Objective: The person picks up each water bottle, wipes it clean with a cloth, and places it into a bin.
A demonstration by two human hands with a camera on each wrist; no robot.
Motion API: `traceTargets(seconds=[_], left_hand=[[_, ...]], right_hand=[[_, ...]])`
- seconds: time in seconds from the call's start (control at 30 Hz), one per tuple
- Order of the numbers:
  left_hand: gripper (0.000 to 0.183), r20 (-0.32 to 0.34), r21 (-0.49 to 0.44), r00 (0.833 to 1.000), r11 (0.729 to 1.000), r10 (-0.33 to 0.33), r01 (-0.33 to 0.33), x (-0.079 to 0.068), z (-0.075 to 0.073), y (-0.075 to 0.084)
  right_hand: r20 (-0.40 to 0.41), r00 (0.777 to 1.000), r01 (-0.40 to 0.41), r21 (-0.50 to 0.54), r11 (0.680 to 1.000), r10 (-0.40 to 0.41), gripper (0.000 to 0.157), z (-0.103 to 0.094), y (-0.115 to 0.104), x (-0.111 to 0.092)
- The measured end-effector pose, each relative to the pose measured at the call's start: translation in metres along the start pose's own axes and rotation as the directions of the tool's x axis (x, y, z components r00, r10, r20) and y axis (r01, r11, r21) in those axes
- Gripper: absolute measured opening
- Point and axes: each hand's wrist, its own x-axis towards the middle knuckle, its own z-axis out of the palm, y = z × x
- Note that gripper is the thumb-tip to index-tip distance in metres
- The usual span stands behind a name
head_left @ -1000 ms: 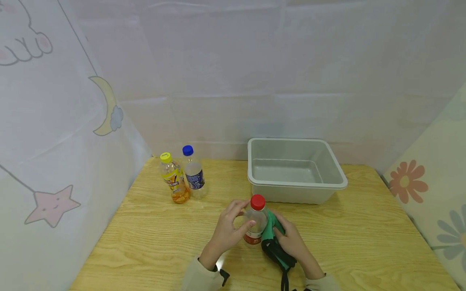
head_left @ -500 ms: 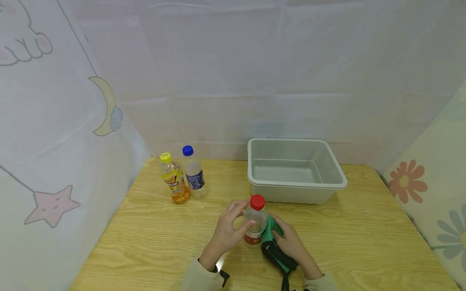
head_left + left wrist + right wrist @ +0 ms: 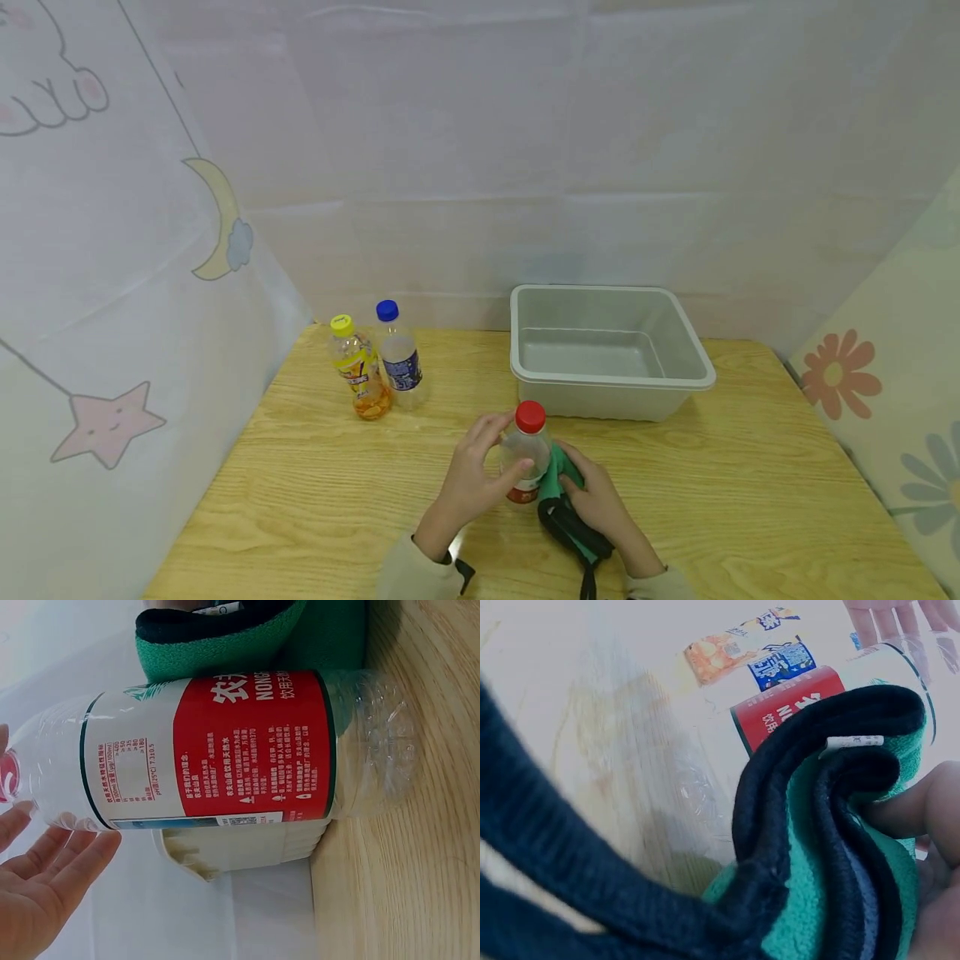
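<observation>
A bottle [image 3: 259,750] stands upright before the tub [image 3: 600,402], left hand [image 3: 468,479] curled around it, how firmly hard to see; the right hand [image 3: 596,500] pinches a cloth [image 3: 553,479]. A push from the cloth could tip the bottle if that hold is slack.

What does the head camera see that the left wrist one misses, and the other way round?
Only the head view shows the yellow-capped plastic bottle with orange contents, the blue-capped clear plastic bottle and the printed yellow crescent moon.

Only the left wrist view shows readable fine print on the red-and-white label, and a small white tag by the green fuzzy cloth with black trim.

Both show that cloth, the red-capped clear plastic bottle, the left hand, the pale grey plastic bin and the wood-grain table.
</observation>
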Motion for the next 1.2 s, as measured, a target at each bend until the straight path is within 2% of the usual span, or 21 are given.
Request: traceTargets(seconds=[0.17, 0.33, 0.5, 0.67, 0.87, 1.2], left_hand=[[0.049, -0.005, 0.017, 1.000, 1.000, -0.014, 0.014, 0.000, 0.001, 0.001], [0.050, 0.008, 0.007, 1.000, 1.000, -0.030, 0.030, 0.001, 0.000, 0.003], [0.050, 0.013, 0.011, 1.000, 1.000, -0.012, 0.011, 0.001, 0.000, 0.002], [0.051, 0.018, 0.013, 1.000, 1.000, 0.017, -0.017, 0.001, 0.001, -0.001], [0.054, 0.053, 0.000, 0.999, 1.000, 0.012, -0.012, 0.000, 0.002, -0.003], [0.057, 0.074, -0.009, 0.997, 1.000, -0.001, 0.002, 0.000, 0.000, -0.002]], right_hand=[[-0.034, 0.999, -0.008, 0.012, 1.000, 0.008, 0.047, -0.006, -0.003, -0.002], [-0.063, 0.998, 0.021, 0.005, 1.000, -0.021, 0.046, -0.015, -0.012, -0.003], [-0.091, 0.995, 0.050, 0.010, 0.999, -0.049, 0.046, -0.025, -0.025, -0.003], [-0.125, 0.985, 0.120, 0.034, 0.992, -0.115, 0.050, -0.032, -0.035, -0.001], [-0.153, 0.969, 0.207, 0.074, 0.975, -0.194, 0.052, -0.038, -0.045, 0.002], [-0.194, 0.948, 0.267, 0.042, 0.963, -0.254, 0.053, -0.043, -0.056, 0.006]])
